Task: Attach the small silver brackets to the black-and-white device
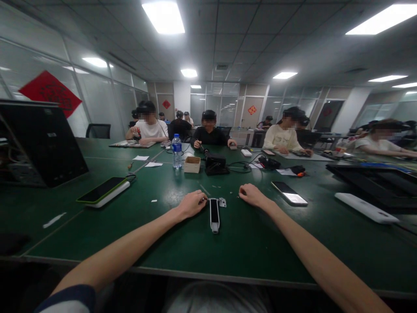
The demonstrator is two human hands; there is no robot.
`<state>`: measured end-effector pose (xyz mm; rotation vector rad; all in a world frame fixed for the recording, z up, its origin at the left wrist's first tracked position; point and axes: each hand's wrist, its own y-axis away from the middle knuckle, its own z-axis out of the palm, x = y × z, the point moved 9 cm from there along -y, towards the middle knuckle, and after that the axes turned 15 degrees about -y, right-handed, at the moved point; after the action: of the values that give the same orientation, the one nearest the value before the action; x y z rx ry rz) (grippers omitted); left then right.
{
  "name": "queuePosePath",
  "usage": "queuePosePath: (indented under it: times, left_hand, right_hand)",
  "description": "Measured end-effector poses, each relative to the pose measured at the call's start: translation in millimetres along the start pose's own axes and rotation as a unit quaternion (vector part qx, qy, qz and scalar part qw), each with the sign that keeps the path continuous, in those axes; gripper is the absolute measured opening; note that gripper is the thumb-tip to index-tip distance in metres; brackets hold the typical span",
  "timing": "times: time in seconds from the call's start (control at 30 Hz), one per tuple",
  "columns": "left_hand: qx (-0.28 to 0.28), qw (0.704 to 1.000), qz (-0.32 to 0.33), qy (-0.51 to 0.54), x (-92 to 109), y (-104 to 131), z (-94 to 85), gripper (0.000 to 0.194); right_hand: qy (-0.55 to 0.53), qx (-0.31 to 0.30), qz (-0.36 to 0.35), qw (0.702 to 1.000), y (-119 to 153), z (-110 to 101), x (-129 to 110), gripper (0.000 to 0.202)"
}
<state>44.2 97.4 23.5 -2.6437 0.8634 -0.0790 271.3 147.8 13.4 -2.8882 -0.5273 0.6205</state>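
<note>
A slim white device with a long dark face lies on the green table in front of me, its narrow end towards me. Beside its far end sits a small grey metal plate with holes. My left hand rests just left of that end, fingers pinched together; whatever they hold is too small to name. To the right, apart from the device, my right hand lies on the table with its fingers curled closed. A tiny bit may be at its fingertips, but I cannot make it out.
Phones lie left and right. Beyond my hands stand a water bottle, a small open box and a black apparatus with cables. A white power bank lies far right. Several people sit opposite.
</note>
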Motion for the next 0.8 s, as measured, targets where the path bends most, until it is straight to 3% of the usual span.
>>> queuePosePath:
  times: [0.1, 0.23, 0.43, 0.57, 0.8]
  left_hand:
    - [-0.003, 1.000, 0.000, 0.007, -0.3, -0.2, 0.4, 0.018]
    - [-0.001, 1.000, -0.007, 0.014, -2.2, -0.6, 1.1, 0.016]
    - [-0.005, 1.000, -0.010, 0.025, -4.3, -1.5, 4.6, 0.017]
    - [-0.005, 1.000, -0.010, 0.029, -5.0, -2.1, 5.4, 0.017]
    - [-0.012, 0.999, -0.015, 0.030, -5.3, -2.1, 6.2, 0.017]
  right_hand:
    - [-0.001, 0.003, -0.017, 1.000, 1.9, -2.7, -9.6, 0.015]
    - [-0.062, 0.002, -0.077, 0.995, 9.7, -5.1, -45.3, 0.022]
    - [-0.159, -0.062, -0.120, 0.978, 18.1, 23.1, -90.0, 0.045]
    - [-0.164, -0.070, -0.107, 0.978, 16.4, 29.8, -93.2, 0.039]
    - [-0.179, -0.097, -0.065, 0.977, 21.1, 21.0, -80.7, 0.044]
